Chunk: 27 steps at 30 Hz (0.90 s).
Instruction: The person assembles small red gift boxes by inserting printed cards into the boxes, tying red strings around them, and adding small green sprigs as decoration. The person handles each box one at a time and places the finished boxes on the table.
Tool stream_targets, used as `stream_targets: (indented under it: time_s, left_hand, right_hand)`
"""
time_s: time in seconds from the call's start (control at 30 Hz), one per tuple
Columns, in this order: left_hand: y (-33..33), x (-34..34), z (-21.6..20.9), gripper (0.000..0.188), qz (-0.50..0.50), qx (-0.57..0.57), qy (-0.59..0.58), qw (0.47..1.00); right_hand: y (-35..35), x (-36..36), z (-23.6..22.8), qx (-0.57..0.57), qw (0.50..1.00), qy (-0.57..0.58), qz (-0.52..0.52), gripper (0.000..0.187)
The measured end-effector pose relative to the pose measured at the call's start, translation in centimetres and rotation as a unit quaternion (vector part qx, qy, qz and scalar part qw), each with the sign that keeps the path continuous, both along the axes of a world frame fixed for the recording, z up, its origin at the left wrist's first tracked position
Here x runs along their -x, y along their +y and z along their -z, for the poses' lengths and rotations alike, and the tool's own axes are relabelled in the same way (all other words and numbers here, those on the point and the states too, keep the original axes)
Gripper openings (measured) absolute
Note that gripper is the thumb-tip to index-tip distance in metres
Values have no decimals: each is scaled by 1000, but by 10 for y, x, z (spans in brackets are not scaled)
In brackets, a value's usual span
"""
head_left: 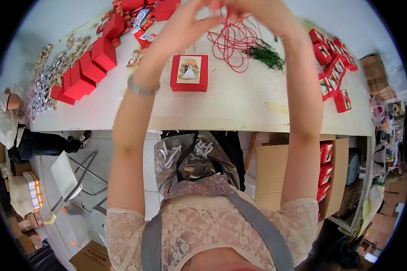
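Note:
Both my arms reach across the table to the far edge of the view. My left hand (187, 26) and my right hand (267, 17) meet over a loose tangle of red cord (233, 45). Strands of it run up to my fingers, which look pinched on the cord; the fingertips are blurred and partly cut off by the upper edge. Between my forearms a red gift box (189, 86) sits closed on the table, with a picture card of a couple on top. Beside the cord, near my right wrist, lies a bundle of green twist ties or thin green strands (267, 56).
Red boxes (105, 53) stand in a row at left, beside scattered wrapped sweets (54, 74). More decorated red boxes (333, 72) are piled at right on the white table (230, 113). Below it stand a carton (271, 176) holding red boxes and a folding chair (67, 177). A person (8, 117) is at far left.

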<state>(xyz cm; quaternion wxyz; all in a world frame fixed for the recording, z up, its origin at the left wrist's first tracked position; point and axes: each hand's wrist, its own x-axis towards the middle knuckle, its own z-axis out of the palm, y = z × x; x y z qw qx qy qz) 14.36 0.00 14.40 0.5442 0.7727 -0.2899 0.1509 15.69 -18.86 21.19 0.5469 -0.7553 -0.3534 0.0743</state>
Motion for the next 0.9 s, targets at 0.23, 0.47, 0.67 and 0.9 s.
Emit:
stream_targets:
  time_s: [0.23, 0.47, 0.67, 0.9]
  left_hand:
    - [53, -115, 15, 21, -30, -63, -51, 996]
    - [107, -127, -22, 25, -372, -141, -215, 892]
    - [135, -140, -73, 30, -559, -323, -441, 624]
    - [168, -55, -129, 31, -242, -31, -59, 968]
  right_hand:
    - [-128, -19, -35, -368, 892, -125, 232, 22]
    - [-146, 4, -6, -426, 878, -36, 215, 22]
    - [-169, -17, 2, -470, 862, 41, 188, 26]
    - [-143, 34, 26, -127, 957, -14, 260, 28]
